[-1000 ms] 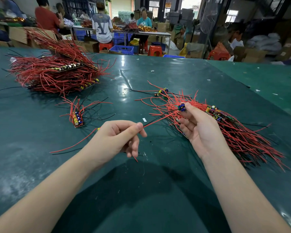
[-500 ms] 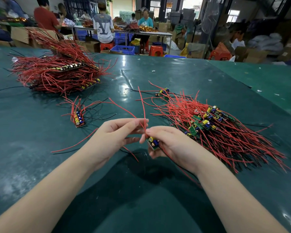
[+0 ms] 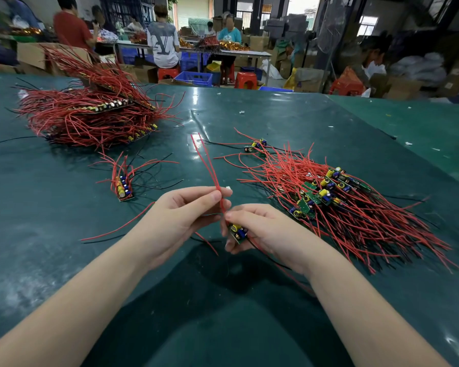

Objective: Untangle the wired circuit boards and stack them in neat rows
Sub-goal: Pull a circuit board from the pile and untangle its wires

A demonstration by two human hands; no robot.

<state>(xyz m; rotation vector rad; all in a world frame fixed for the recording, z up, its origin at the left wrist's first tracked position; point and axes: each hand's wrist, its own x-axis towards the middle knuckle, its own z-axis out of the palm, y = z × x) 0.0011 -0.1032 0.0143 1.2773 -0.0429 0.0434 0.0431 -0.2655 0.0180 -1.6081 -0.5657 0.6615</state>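
My right hand holds a small green circuit board with blue and yellow capacitors over the dark green table. Its red wires rise upward, and my left hand pinches them together just above the board. A tangled pile of wired boards lies to the right of my hands. A short neat row of boards stands on the table to the left. A large stacked heap of wired boards sits at the far left.
One loose board lies beyond the tangled pile. Stray red and black wires trail under my left wrist. Past the table's far edge, people sit at other benches among blue crates, red stools and cardboard boxes.
My right hand pulled one board out of the tangled pile and brought it to the centre. My left hand gathered its red wires, which now stand straighter and closer together.
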